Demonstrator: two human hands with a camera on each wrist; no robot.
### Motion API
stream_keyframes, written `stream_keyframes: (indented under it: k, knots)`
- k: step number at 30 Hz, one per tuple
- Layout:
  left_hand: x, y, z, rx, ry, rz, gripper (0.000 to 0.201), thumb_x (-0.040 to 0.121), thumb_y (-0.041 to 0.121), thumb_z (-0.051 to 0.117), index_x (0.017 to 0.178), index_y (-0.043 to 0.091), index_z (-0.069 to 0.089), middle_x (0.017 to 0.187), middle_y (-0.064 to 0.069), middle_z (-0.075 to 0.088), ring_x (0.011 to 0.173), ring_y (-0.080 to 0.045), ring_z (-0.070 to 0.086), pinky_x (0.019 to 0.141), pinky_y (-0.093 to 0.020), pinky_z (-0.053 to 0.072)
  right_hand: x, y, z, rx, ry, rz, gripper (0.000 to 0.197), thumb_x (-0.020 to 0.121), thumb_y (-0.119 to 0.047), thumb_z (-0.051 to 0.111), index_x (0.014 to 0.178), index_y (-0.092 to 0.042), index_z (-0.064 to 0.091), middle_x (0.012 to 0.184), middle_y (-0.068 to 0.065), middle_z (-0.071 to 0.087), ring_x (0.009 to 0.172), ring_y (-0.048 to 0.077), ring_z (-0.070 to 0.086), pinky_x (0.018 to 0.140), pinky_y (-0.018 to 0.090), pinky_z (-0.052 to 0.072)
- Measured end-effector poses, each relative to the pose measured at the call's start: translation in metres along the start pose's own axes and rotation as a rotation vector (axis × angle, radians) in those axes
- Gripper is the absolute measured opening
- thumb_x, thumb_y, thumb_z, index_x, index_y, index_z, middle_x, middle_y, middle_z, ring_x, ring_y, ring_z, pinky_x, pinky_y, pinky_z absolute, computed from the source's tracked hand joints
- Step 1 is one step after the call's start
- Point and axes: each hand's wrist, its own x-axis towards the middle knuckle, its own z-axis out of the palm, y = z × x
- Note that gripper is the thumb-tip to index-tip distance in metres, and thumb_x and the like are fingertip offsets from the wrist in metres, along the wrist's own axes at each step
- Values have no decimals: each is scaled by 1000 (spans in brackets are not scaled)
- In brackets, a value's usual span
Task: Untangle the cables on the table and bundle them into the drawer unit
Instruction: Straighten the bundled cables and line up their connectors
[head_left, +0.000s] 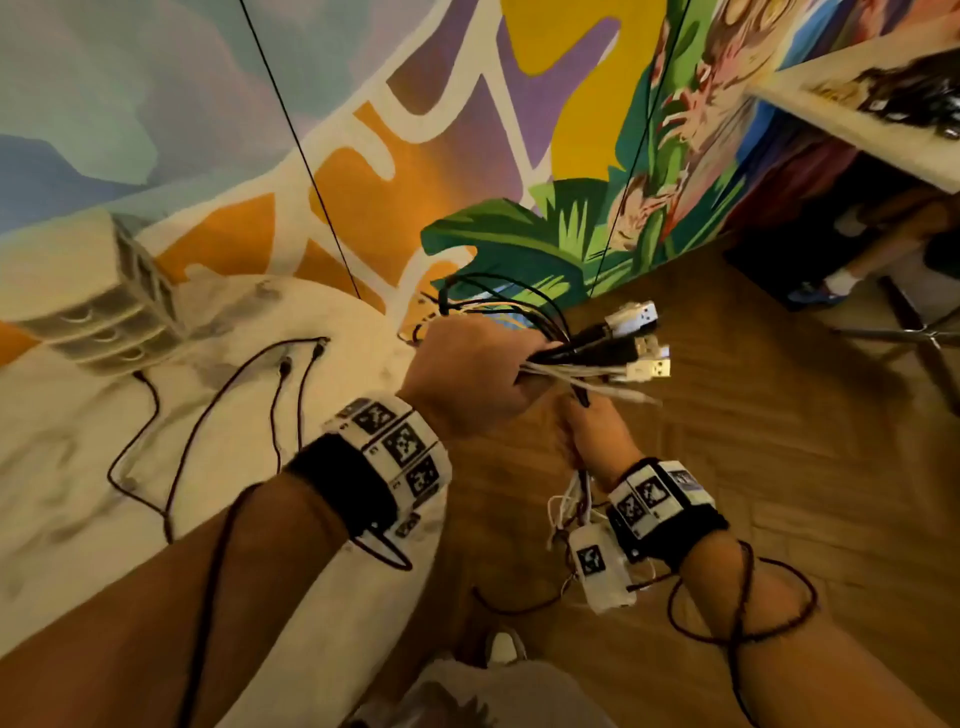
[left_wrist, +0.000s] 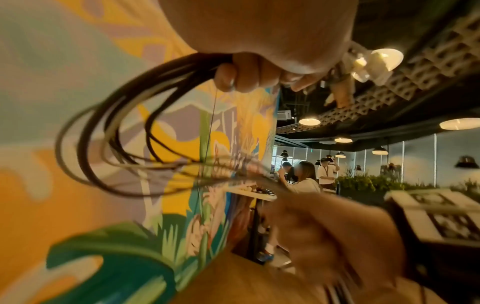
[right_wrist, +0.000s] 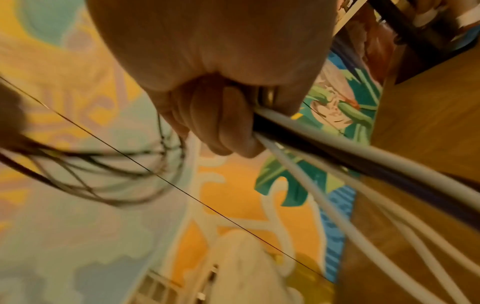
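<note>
My left hand (head_left: 470, 374) grips a bundle of black and white cables (head_left: 582, 358) in the air, off the table's right edge. Their USB plugs (head_left: 641, 340) fan out to the right of the fist, and loops (head_left: 498, 296) arch behind it. Just below, my right hand (head_left: 597, 436) grips the same cables where they hang down. In the left wrist view the loops (left_wrist: 103, 133) sweep left from the curled fingers (left_wrist: 241, 76). The right wrist view shows fingers (right_wrist: 223, 125) wrapped round white and black cables (right_wrist: 324, 156). The white drawer unit (head_left: 104, 312) stands at the table's far left.
A dark cable (head_left: 234, 410) lies spread on the white marble table (head_left: 78, 467) in front of the drawer unit. A painted wall is behind. Wooden floor (head_left: 779, 441) lies to the right, with another table (head_left: 857, 119) and a chair base (head_left: 914, 327) beyond.
</note>
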Motion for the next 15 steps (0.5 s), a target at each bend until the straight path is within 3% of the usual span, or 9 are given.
stream_keyframes:
  k: [2, 4, 7, 8, 10, 12, 14, 15]
  knots:
    - [1, 7, 15, -62, 23, -114, 33, 81, 42, 54, 67, 14, 65, 51, -3, 56, 45, -24, 51, 50, -21, 27, -10, -16, -7, 83, -13, -50, 10, 75, -34, 53, 77, -24, 56, 52, -12, 45, 47, 13, 38, 49, 28, 30]
    - [11, 16, 23, -208, -84, -288, 49, 76, 57, 53, 70, 9, 64, 57, -3, 56, 53, -23, 53, 49, -27, 30, -19, -33, -13, 128, -85, -131, 7, 83, -15, 52, 80, -17, 59, 47, -8, 44, 41, 13, 36, 44, 24, 28]
    - [29, 20, 31, -477, -191, -487, 70, 64, 67, 55, 72, -1, 65, 65, -18, 61, 62, -30, 58, 54, -42, 40, -39, -66, -14, 127, -164, -324, 30, 83, 12, 46, 74, -13, 59, 46, -9, 50, 39, 4, 40, 41, 17, 30]
    - [34, 20, 32, -539, -165, -516, 69, 63, 64, 55, 74, -3, 66, 68, -21, 62, 65, -32, 59, 55, -44, 42, -42, -73, -13, 146, -167, -356, 35, 80, 14, 48, 69, -18, 57, 42, -11, 49, 36, 0, 40, 40, 14, 30]
    - [39, 22, 33, -537, -107, -544, 59, 68, 54, 55, 80, -3, 67, 74, -22, 64, 69, -32, 60, 57, -48, 45, -40, -74, -10, 182, -191, -372, 39, 73, 5, 54, 53, -28, 52, 37, -11, 42, 34, 1, 31, 39, 20, 26]
    - [41, 23, 29, -464, -47, -533, 41, 81, 41, 62, 81, 0, 66, 73, -15, 63, 69, -28, 60, 60, -46, 48, -35, -62, -4, 204, -226, -333, 35, 72, -2, 54, 45, -20, 43, 40, -7, 35, 36, 9, 25, 44, 24, 21]
    - [45, 20, 18, -413, 22, -499, 34, 88, 35, 62, 79, 2, 65, 67, -7, 58, 63, -25, 57, 55, -38, 43, -29, -38, 3, 180, -251, -248, 31, 75, -5, 56, 50, -8, 38, 44, 6, 32, 37, 15, 26, 46, 28, 24]
    - [48, 18, 8, -406, 69, -484, 32, 90, 33, 61, 78, 3, 65, 63, -4, 55, 59, -23, 54, 52, -34, 40, -26, -23, 8, 142, -264, -200, 36, 79, -7, 58, 50, -8, 36, 45, 6, 31, 37, 16, 27, 45, 27, 26]
